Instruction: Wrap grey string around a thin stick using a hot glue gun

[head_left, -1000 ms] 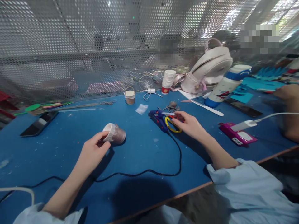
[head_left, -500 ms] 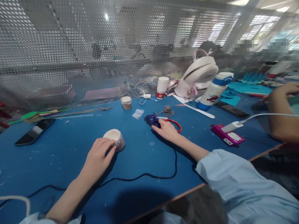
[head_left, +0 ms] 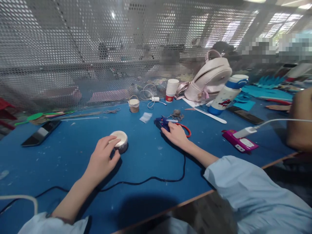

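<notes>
Just ahead of the left hand (head_left: 103, 159) stands the wrapped cup (head_left: 123, 147), upright on the blue table (head_left: 143, 162): fingers half curled over its near rim, thumb apart from them, so this hand is open; whether the fingertips press the rim, I can't tell. Across to the right, the right hand (head_left: 175, 134) is closed around the glue gun (head_left: 159, 123), its nose pointing away toward the left. A red loop (head_left: 188, 129) curves out just beside those knuckles, and behind them sits a bundle of grey twine (head_left: 176, 115). Beyond and between both hands, a clear packet (head_left: 146, 117) lies flat, with a little handled bucket (head_left: 134, 106) past it. Farther beyond the right hand: stacked paper cups (head_left: 172, 89), a pale backpack (head_left: 209, 81), a white-and-blue bottle (head_left: 226, 96). Well left of the left hand, a dark phone (head_left: 41, 133).
</notes>
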Available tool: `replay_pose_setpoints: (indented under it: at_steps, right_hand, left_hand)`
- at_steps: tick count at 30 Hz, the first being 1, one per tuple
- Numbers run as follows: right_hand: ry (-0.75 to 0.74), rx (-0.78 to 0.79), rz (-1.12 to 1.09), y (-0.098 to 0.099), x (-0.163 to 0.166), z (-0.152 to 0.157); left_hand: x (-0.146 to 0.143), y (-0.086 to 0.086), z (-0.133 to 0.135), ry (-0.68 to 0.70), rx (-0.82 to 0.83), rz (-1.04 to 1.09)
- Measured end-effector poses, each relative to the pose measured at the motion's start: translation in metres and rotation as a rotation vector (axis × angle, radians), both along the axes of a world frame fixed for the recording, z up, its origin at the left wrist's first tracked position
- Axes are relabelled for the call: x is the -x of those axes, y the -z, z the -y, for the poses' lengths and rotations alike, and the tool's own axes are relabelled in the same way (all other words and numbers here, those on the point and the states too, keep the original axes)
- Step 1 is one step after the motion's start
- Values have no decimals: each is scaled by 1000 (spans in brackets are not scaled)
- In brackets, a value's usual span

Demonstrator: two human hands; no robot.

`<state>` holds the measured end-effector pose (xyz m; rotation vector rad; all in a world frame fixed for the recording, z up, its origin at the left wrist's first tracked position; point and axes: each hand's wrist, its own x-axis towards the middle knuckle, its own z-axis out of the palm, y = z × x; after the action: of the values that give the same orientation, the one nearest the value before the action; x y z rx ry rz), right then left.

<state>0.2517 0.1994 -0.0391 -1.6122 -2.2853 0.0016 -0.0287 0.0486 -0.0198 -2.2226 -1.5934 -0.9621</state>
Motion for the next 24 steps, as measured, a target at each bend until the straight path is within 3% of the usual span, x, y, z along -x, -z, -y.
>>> replay_pose_setpoints:
  at_steps: [9,14,18,24]
  right_hand:
    - [-25,16,-77,-10,-7,8]
    - [-19,28,-169,-22,-19,16]
    - [6,-58,-248,-33,-37,25]
    - [-17,-334,-495,-55,-57,46]
  left_hand:
    - [0,-15,7,-151,-87,101]
    - [4,-11,4,-162,-32,180]
    - [2,-1,1,-110,24,177]
    - [-5,11,-4,-94,37,215]
